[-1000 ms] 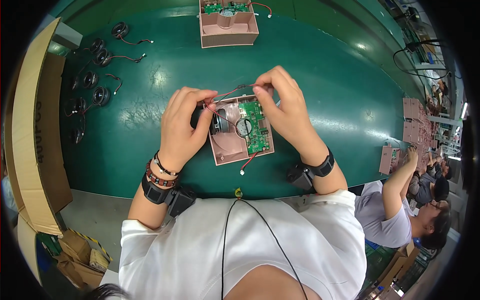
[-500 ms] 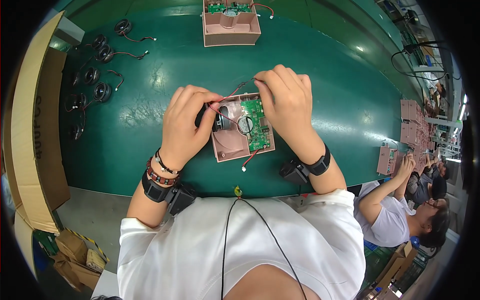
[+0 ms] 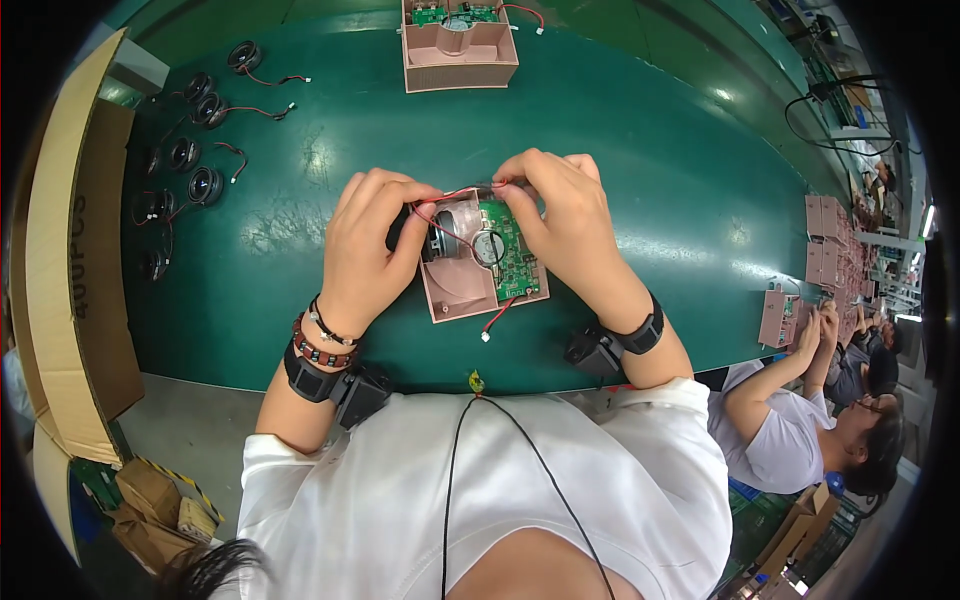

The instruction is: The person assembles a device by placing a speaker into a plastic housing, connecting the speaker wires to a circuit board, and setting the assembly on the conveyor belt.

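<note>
A pink plastic housing (image 3: 463, 283) lies on the green table in front of me, its inside facing up. A green circuit board (image 3: 517, 262) fills its right part, beside a round silver part (image 3: 488, 247). At the left wall sits a black speaker (image 3: 442, 238), partly hidden by my left hand (image 3: 368, 235). That hand is closed at the upper left corner, thumb and forefinger pinching the red-and-black speaker wire (image 3: 458, 192). My right hand (image 3: 568, 215) pinches the same wire farther along, above the housing's far edge. Its end is hidden in my fingers. A short red wire (image 3: 499, 317) with a white plug hangs from the near edge.
Several loose speakers (image 3: 205, 185) with wires lie at the far left, near a cardboard box (image 3: 100, 250). Another pink housing (image 3: 460, 70) stands at the far edge. To the right a co-worker (image 3: 790, 420) handles a pink housing (image 3: 775, 318), near stacked ones (image 3: 825, 240).
My right hand has moved left and slightly nearer, bringing the wire down close to the housing's far edge. My left hand stays nearly in place.
</note>
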Demonstrator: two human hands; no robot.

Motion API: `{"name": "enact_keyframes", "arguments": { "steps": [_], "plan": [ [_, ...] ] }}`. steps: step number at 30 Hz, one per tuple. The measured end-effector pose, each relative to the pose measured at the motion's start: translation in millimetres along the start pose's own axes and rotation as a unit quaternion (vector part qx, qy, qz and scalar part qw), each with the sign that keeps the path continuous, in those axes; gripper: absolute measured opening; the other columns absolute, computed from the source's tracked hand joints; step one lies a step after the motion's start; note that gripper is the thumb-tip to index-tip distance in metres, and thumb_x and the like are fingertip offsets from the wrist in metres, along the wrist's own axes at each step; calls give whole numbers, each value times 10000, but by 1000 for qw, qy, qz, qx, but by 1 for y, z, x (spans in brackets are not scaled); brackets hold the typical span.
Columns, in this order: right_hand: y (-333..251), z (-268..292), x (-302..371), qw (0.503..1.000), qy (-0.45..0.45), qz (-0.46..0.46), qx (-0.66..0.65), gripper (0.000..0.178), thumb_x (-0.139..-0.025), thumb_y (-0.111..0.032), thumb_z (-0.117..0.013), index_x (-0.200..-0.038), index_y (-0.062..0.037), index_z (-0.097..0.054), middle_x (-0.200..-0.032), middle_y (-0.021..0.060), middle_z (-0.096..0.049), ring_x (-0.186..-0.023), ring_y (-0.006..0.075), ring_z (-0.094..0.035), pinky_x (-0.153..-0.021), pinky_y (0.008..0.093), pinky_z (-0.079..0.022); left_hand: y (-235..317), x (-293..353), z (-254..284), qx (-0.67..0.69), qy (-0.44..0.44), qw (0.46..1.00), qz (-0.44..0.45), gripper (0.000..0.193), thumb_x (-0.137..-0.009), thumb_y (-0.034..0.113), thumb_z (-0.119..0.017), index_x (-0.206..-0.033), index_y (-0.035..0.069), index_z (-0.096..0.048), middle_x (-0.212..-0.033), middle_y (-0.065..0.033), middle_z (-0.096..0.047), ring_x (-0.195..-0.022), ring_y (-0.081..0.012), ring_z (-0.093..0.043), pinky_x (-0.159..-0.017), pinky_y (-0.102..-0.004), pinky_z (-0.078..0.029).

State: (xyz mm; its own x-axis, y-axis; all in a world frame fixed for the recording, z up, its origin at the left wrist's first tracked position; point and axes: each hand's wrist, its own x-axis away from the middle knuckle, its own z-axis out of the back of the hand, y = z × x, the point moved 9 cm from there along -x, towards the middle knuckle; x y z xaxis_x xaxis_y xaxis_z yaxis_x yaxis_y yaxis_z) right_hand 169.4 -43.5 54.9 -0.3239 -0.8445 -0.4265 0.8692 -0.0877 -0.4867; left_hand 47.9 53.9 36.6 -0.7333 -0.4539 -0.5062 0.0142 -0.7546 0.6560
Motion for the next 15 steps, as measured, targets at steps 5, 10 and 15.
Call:
{"name": "enact_keyframes", "arguments": {
  "steps": [5, 10, 15],
  "plan": [
    [3, -4, 3, 1000, -21, -3, -9, 71, -799, -52, -670, -832, -82, -615, -759, 7, -596, -675, 159, -543, -718, 302, -351, -2, 0, -2, 0, -2, 1000, -1, 69, -835, 59, -637, -903, 52, -649, -866, -75, -603, -802, -260, -555, -689, -352, -450],
    [5, -6, 3, 1000, -25, -3, -8, 68, -789, -55, -675, -817, -83, -620, -784, 8, -590, -713, 163, -535, -718, 299, -347, -4, 0, -2, 8, -5, 1000, 18, 72, -834, 60, -639, -905, 51, -651, -868, -75, -603, -807, -259, -557, -694, -350, -450],
    [7, -7, 4, 1000, -17, 1, -26, 72, -775, -43, -678, -811, -74, -623, -798, 18, -581, -752, 195, -523, -721, 319, -363, -5, 0, -2, 10, -9, 1000, 25, 77, -832, 59, -639, -907, 52, -652, -870, -74, -602, -812, -258, -559, -699, -349, -450]
  ]
}}
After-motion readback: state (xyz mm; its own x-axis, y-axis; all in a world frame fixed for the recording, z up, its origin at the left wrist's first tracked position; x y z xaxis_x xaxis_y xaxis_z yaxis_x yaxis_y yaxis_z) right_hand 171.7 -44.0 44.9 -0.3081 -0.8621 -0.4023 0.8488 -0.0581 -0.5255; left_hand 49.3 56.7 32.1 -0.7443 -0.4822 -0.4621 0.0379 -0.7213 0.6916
